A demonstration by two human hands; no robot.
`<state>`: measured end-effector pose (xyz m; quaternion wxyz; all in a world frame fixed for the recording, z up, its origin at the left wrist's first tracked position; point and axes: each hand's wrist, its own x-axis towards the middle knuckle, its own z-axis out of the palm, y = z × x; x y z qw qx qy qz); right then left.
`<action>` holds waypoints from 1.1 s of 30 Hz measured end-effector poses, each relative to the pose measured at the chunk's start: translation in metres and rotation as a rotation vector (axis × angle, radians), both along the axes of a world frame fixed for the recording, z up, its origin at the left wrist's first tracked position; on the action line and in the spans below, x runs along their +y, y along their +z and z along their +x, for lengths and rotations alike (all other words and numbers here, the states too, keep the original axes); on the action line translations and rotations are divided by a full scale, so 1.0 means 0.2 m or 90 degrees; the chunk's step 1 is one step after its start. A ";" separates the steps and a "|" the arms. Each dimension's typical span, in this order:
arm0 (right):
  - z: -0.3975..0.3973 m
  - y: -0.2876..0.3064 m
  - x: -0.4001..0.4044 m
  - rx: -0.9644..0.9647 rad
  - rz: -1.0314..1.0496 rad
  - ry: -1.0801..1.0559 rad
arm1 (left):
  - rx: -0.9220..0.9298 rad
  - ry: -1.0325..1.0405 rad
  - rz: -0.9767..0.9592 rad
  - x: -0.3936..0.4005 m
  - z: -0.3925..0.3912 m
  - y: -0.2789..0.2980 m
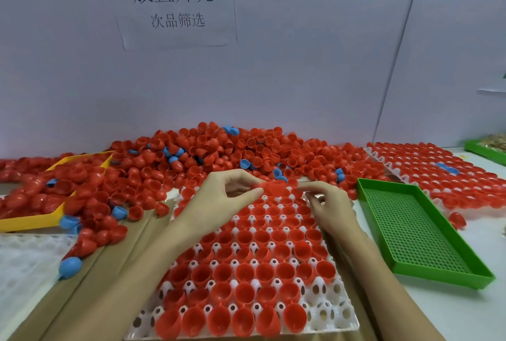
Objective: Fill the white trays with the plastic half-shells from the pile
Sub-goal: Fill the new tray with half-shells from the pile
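Against a pale wall with a printed notice (175, 2), a bench is covered by a pile (208, 154) of red half-shells with a few blue ones. At the centre, a white tray (323, 321) is seen nearly full, open cups up; only a few pockets near its far edge appear unfilled. One red shell (272, 186) is pinched by the left hand (219, 201) over that far edge, while the right hand (328, 206) is held beside it, fingers loosely curled, nothing gripped. A second tray (383, 161) at right looks filled; another tray (24, 258) at left is judged still to be done.
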<state>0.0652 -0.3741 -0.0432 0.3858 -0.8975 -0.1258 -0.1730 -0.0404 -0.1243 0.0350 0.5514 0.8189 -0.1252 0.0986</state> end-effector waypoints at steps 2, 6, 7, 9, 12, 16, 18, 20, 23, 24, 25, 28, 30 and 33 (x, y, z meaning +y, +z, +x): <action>-0.01 0.02 0.01 0.006 0.035 -0.017 | -0.004 -0.015 0.000 -0.03 0.01 0.00; -0.07 0.12 0.01 0.049 0.292 0.179 | -0.018 -0.017 0.027 -0.06 0.00 -0.02; -0.10 0.16 0.02 0.101 0.319 0.275 | -0.015 -0.014 0.035 -0.06 0.00 -0.03; -0.16 0.20 0.04 0.197 0.308 0.411 | -0.012 -0.004 0.042 -0.06 -0.02 -0.03; -0.20 0.21 0.07 0.226 0.290 0.432 | -0.020 0.016 0.047 -0.05 -0.04 -0.03; -0.23 0.23 0.08 0.242 0.313 0.438 | -0.040 0.078 0.099 -0.06 -0.05 -0.06; -0.24 0.23 0.10 0.251 0.310 0.447 | -0.029 0.081 0.086 -0.07 -0.04 -0.07; -0.25 0.24 0.11 0.253 0.303 0.445 | 0.024 0.053 0.027 -0.07 -0.04 -0.06; -0.26 0.24 0.11 0.252 0.320 0.443 | 0.127 -0.039 -0.079 -0.06 -0.05 -0.05; -0.26 0.24 0.11 0.255 0.337 0.450 | 0.144 -0.065 -0.093 -0.05 -0.05 -0.05; -0.25 0.25 0.10 0.264 0.366 0.462 | 0.152 -0.085 -0.100 -0.04 -0.05 -0.05; -0.23 0.25 0.08 0.303 0.502 0.504 | 0.204 -0.161 -0.186 -0.03 -0.05 -0.05; -0.21 0.26 0.06 0.313 0.582 0.496 | 0.228 -0.207 -0.226 -0.03 -0.07 -0.02; -0.19 0.26 0.04 0.319 0.668 0.450 | 0.169 -0.180 -0.110 -0.06 -0.12 0.03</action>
